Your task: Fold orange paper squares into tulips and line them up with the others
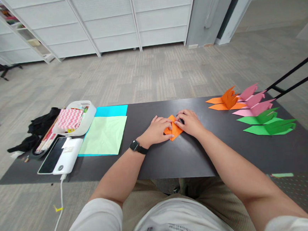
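A small piece of folded orange origami paper (174, 131) lies on the dark table, diamond-shaped with a crease down its middle. My left hand (159, 130), with a black watch on its wrist, is closed on the paper's left side, thumb near the lower point. From the right, my right hand (188, 122) pinches the upper right edge between thumb and fingers. Parts of the paper are hidden under both hands. Finished-looking folded paper figures stand at the right: orange ones (226, 99), pink ones (253, 100) and green ones (269, 123).
Left of my hands, a pale green paper sheet (104, 133) overlaps blue paper (113, 111). Beyond are a white bin (90, 115) of supplies, a black tray (36, 153), a phone (52, 157) and a white power bank (69, 157) with a cable (59, 201) hanging over the edge.
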`<state>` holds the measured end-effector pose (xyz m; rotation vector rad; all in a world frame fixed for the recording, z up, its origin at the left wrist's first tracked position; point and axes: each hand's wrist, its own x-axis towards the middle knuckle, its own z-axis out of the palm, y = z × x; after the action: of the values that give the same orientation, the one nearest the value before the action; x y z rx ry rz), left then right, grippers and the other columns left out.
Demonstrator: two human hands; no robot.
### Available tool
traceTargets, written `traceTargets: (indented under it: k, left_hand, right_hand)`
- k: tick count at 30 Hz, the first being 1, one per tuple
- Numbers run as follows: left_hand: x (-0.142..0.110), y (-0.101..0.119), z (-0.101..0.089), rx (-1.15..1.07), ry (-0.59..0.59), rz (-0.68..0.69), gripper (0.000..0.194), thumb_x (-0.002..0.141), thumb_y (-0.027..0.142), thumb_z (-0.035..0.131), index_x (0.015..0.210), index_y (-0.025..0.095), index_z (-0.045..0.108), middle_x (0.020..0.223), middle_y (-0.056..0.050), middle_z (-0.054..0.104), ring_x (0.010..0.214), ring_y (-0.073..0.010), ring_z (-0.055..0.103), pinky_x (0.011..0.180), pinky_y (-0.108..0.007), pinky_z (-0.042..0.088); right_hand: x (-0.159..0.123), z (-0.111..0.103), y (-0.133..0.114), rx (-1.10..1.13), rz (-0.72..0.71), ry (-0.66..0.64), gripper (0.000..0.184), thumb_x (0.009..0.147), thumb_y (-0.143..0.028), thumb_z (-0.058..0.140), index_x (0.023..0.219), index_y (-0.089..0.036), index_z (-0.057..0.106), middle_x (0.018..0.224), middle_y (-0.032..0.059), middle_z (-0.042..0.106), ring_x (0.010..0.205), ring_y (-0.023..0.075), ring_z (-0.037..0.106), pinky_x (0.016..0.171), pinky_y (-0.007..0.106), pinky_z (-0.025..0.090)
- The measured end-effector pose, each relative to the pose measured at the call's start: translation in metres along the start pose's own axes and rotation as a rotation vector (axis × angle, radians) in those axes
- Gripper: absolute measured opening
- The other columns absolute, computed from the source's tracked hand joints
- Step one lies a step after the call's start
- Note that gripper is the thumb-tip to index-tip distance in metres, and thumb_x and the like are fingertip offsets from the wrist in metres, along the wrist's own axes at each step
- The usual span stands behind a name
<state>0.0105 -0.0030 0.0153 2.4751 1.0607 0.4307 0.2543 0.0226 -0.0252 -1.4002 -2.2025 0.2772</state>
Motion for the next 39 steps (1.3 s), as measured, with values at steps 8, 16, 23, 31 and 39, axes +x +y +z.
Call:
traceTargets:
  k: [8,16,23,31,39]
  left_hand:
    - [-0.001,-0.003,0.003,0.029,0.008,-0.007,0.047,0.089,0.043,0.079,0.131,0.03,0.066,0.152,-0.008,0.058,0.14,-0.0322,0.054,0.131,-0.064,0.025]
    - [-0.002,-0.005,0.006,0.056,0.008,-0.003,0.042,0.093,0.046,0.076,0.132,0.032,0.07,0.151,-0.007,0.058,0.143,-0.0311,0.052,0.133,-0.067,0.019]
    - [0.001,0.002,0.006,0.082,0.02,-0.041,0.034,0.097,0.048,0.072,0.126,0.031,0.074,0.147,-0.007,0.061,0.14,-0.0302,0.053,0.133,-0.064,0.023]
    - [0.004,0.005,0.008,0.142,0.022,-0.048,0.047,0.089,0.052,0.082,0.13,0.032,0.073,0.15,-0.007,0.061,0.14,-0.0335,0.053,0.132,-0.069,0.02]
    - [0.005,0.005,0.007,0.163,0.014,0.02,0.036,0.093,0.048,0.079,0.123,0.03,0.077,0.147,-0.005,0.064,0.142,-0.0325,0.054,0.135,-0.067,0.013]
  right_hand:
    - [0.0,0.0,-0.001,-0.01,0.015,0.001,0.005,0.093,-0.031,0.074,0.092,-0.027,0.074,0.12,0.0081,0.07,0.117,0.0305,0.063,0.108,0.053,0.044]
    - [0.0,0.003,0.0,0.012,0.043,0.004,0.007,0.095,-0.034,0.07,0.094,-0.028,0.074,0.122,0.0075,0.069,0.12,0.0309,0.062,0.115,0.06,0.04]
    - [0.003,0.005,0.0,0.003,0.056,0.009,0.007,0.095,-0.033,0.07,0.094,-0.028,0.075,0.12,0.0076,0.068,0.121,0.0314,0.061,0.118,0.064,0.036]
    - [0.003,0.008,-0.003,-0.026,0.065,0.041,0.008,0.096,-0.034,0.07,0.094,-0.028,0.075,0.12,0.0073,0.069,0.119,0.0317,0.062,0.119,0.066,0.034]
    - [0.004,0.009,-0.002,-0.029,0.071,0.047,0.007,0.095,-0.034,0.071,0.095,-0.029,0.075,0.119,0.0077,0.069,0.118,0.0322,0.062,0.116,0.064,0.038]
